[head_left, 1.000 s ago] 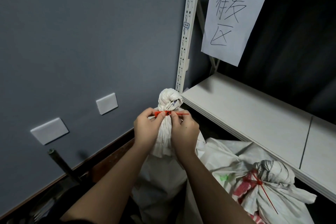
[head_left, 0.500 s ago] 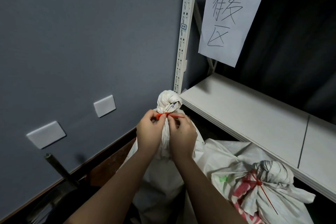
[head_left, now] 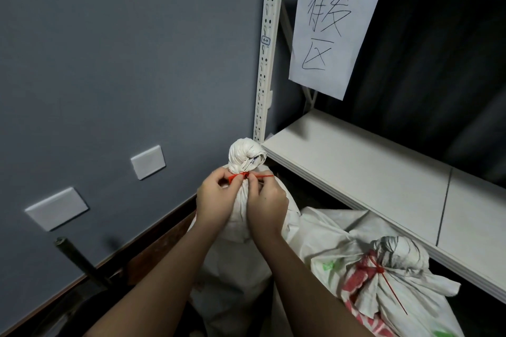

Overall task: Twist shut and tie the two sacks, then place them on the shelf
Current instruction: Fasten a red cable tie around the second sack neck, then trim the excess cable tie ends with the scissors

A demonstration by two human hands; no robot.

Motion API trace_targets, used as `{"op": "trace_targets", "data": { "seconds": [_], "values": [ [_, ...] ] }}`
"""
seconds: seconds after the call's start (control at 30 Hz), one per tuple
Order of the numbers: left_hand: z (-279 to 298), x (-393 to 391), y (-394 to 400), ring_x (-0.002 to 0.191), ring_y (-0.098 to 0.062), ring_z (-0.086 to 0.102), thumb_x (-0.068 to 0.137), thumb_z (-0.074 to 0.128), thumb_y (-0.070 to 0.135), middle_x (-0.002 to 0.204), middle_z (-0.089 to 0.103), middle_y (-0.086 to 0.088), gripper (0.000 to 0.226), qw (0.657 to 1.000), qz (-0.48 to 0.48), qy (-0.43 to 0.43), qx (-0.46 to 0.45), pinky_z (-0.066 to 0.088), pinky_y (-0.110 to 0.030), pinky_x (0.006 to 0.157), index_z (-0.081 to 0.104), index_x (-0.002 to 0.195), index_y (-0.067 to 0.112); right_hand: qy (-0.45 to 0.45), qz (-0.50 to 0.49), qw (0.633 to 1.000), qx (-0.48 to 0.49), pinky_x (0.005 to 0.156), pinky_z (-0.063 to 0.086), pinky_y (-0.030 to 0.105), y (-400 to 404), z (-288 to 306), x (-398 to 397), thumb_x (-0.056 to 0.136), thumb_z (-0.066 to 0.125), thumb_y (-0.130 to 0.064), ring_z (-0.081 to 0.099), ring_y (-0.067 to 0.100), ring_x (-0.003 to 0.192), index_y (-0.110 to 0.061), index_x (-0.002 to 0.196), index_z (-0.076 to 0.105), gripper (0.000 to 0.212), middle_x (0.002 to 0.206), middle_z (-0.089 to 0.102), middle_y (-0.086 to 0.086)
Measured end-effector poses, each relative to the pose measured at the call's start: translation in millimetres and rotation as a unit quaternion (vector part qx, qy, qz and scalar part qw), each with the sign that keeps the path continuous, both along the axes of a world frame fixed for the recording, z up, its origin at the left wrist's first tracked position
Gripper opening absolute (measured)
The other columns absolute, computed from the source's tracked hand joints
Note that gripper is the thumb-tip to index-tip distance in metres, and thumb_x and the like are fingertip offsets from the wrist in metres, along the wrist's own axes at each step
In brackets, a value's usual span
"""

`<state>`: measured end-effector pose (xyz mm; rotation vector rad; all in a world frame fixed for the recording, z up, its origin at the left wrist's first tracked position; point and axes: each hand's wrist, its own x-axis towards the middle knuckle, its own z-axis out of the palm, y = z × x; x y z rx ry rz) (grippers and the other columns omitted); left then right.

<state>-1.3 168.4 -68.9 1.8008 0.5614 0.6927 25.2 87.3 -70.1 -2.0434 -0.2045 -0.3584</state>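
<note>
Looking from the left edge of the frame, it's mostly grey wall with two blank white wall plates (head_left: 148, 162) and a dark metal rod (head_left: 77, 259) poking up at lower left. Nothing task-related there.

Centre frame is where the action is. The person's left hand (head_left: 214, 201) has its thumb and forefinger pinched on the short end of a red zip tie (head_left: 241, 175), which sits around the twisted neck of the first sack (head_left: 245, 157). The right hand (head_left: 267, 206) is touching the same neck from the other side, fingers curled and pinching the tie's long tail, which sticks out toward the right. So this looks like the cinching step on this sack: twisted shut already, tie looped, being snugged.

Lower right, the second sack (head_left: 397, 262) lies just below the shelf (head_left: 356, 169), its neck already bunched with its own red tie (head_left: 379, 269), tail hanging loose. Looks finished, tying-wise.

Right side is the white shelf board with a handwritten paper sign (head_left: 332, 27) hanging above it. Neither sack is on it yet.

Next move, probably: pull the tail tight while the left hand braces the neck, then lift both sacks up onto the board. They look bulky and floppy, so gripping by the neck alone might be awkward.
</note>
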Motion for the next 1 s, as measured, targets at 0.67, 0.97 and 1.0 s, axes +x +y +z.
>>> {"op": "trace_targets", "data": {
  "seconds": [0.67, 0.97, 1.0],
  "values": [
    [-15, 0, 3, 0.064, 0.004, 0.054, 0.088, 0.062, 0.011, 0.073, 0.060, 0.009, 0.006, 0.999, 0.002, 0.027, -0.029, 0.040, -0.008, 0.060, 0.058, 0.085, 0.008, 0.133, 0.063, 0.987, 0.070, 0.078, 0.047, 0.031, -2, -6, 1, 0.089, 0.061, -0.023, 0.066, 0.020, 0.088, -0.011, 0.093, 0.068, 0.014, 0.093, 0.072, 0.004],
    [12, -15, 2, 0.100, -0.025, 0.054, 0.083, 0.061, 0.008, 0.109, 0.056, -0.011, 0.024, 0.990, -0.015, 0.138, -0.008, 0.040, -0.031, 0.080, 0.048, 0.103, 0.010, 0.215, 0.276, 0.936, -0.030, 0.095, 0.048, 0.025, -39, 16, 16, 0.077, 0.074, -0.015, 0.065, 0.013, 0.100, -0.011, 0.105, 0.068, 0.029, 0.106, 0.071, 0.003],
    [20, -18, -2, 0.105, -0.027, 0.052, 0.083, 0.061, 0.007, 0.116, 0.053, -0.014, 0.026, 0.991, 0.012, 0.128, 0.023, 0.039, -0.033, 0.087, 0.049, 0.106, 0.008, 0.216, 0.276, 0.936, -0.045, 0.095, 0.048, 0.026, -47, 20, 17, 0.076, 0.074, -0.015, 0.065, 0.013, 0.099, -0.011, 0.106, 0.067, 0.031, 0.105, 0.070, 0.003]
  ]
}}
